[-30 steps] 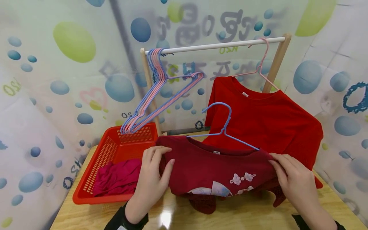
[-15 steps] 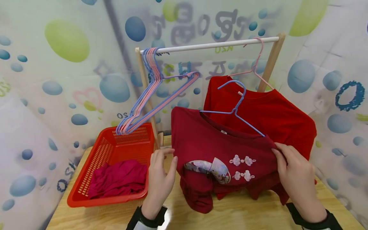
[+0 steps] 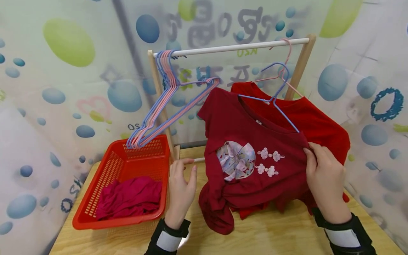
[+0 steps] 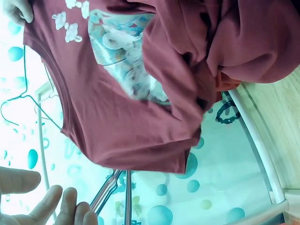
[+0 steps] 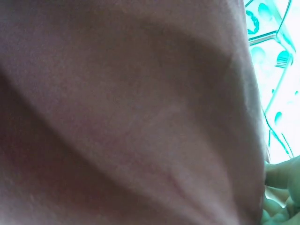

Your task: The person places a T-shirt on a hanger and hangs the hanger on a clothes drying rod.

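A dark red shirt [image 3: 255,141] with a round floral patch and white flower knots hangs tilted on a blue hanger [image 3: 276,95]. My right hand [image 3: 325,180] pinches the shirt at its right shoulder, by the hanger's end; in the right wrist view, cloth fills most of the picture beside the fingers [image 5: 281,176]. Left of the shirt, my left hand [image 3: 182,187] is apart from it, fingers relaxed and holding nothing. The left wrist view shows that hand's fingers [image 4: 49,201] below the shirt's shoulder. The hanger's hook overlaps a pink hanger [image 3: 288,58] behind it.
A rack with a white rail [image 3: 236,47] stands at the back. On its left hang several blue and pink hangers [image 3: 159,106]; a bright red shirt [image 3: 328,124] hangs at right. The red basket [image 3: 109,177] at left holds crumpled magenta cloth [image 3: 130,198].
The dark red shirt and its blue hanger have risen toward the rail, lifted by my right hand. My left hand has let go of the shirt's left shoulder.
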`<state>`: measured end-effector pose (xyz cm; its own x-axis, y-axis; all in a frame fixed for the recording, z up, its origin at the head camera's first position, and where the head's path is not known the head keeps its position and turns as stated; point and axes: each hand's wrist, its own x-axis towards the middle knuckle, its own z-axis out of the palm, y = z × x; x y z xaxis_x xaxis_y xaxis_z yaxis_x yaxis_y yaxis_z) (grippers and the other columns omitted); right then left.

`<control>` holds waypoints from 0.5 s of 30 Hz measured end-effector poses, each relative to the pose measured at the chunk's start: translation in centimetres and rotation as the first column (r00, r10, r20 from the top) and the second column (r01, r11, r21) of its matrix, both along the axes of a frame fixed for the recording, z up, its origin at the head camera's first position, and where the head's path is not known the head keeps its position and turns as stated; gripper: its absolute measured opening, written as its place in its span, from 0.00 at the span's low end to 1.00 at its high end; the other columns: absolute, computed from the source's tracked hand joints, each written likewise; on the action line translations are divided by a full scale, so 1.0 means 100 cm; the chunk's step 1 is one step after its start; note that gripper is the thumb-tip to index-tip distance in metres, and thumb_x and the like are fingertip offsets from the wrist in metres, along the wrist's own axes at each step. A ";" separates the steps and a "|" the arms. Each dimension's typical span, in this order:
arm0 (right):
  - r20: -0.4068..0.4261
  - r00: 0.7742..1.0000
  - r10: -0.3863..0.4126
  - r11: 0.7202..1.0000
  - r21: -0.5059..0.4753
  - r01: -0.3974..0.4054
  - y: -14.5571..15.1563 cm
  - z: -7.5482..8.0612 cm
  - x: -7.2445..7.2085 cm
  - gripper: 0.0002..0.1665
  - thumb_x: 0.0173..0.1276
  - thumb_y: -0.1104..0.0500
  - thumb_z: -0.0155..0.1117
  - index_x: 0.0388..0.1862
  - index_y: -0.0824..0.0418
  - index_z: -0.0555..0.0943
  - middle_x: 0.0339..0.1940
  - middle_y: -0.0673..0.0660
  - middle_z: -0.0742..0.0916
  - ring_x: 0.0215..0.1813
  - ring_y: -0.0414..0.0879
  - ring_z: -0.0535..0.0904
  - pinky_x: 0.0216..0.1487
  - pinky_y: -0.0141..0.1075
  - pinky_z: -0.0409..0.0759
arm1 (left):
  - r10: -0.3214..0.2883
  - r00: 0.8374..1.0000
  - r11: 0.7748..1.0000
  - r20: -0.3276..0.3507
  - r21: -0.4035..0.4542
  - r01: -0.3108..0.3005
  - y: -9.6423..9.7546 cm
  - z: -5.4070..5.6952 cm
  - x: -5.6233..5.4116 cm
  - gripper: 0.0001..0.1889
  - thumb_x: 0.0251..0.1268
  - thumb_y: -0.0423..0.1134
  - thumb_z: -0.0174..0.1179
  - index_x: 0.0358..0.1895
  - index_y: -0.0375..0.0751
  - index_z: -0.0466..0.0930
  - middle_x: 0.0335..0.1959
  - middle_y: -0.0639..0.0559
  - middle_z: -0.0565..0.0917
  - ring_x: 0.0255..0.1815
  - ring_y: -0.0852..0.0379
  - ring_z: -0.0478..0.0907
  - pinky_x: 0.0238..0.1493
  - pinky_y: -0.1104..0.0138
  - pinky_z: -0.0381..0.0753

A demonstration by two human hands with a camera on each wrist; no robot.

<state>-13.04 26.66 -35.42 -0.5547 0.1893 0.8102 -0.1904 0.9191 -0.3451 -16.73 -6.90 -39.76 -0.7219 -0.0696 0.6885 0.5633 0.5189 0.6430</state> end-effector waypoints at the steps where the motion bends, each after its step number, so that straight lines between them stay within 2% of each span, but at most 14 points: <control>1: -0.002 1.000 -0.003 1.000 -0.004 0.003 0.001 0.001 -0.003 0.13 0.67 0.64 0.59 0.46 0.73 0.79 0.35 0.70 0.83 0.36 0.64 0.79 0.35 0.57 0.75 | 0.003 1.000 1.000 0.002 -0.001 -0.003 0.000 0.000 -0.001 0.09 0.61 0.31 0.61 0.44 0.38 0.78 0.40 0.47 0.79 0.41 0.54 0.71 0.43 0.60 0.70; 9: -0.031 0.999 -0.036 0.999 -0.026 0.035 0.003 0.012 -0.023 0.16 0.70 0.60 0.56 0.47 0.73 0.78 0.38 0.72 0.83 0.38 0.67 0.78 0.33 0.60 0.73 | 0.028 1.000 0.999 0.014 -0.019 -0.028 0.000 -0.002 -0.003 0.09 0.61 0.31 0.61 0.44 0.38 0.78 0.39 0.46 0.79 0.39 0.54 0.70 0.42 0.63 0.68; 15: -0.020 0.996 -0.088 0.995 -0.055 0.087 0.002 0.026 -0.034 0.19 0.72 0.56 0.53 0.50 0.71 0.78 0.42 0.72 0.83 0.39 0.68 0.78 0.33 0.62 0.73 | 0.028 0.999 0.999 0.046 -0.024 -0.027 0.001 -0.003 -0.003 0.09 0.61 0.32 0.61 0.44 0.39 0.78 0.40 0.46 0.78 0.40 0.54 0.69 0.42 0.62 0.68</control>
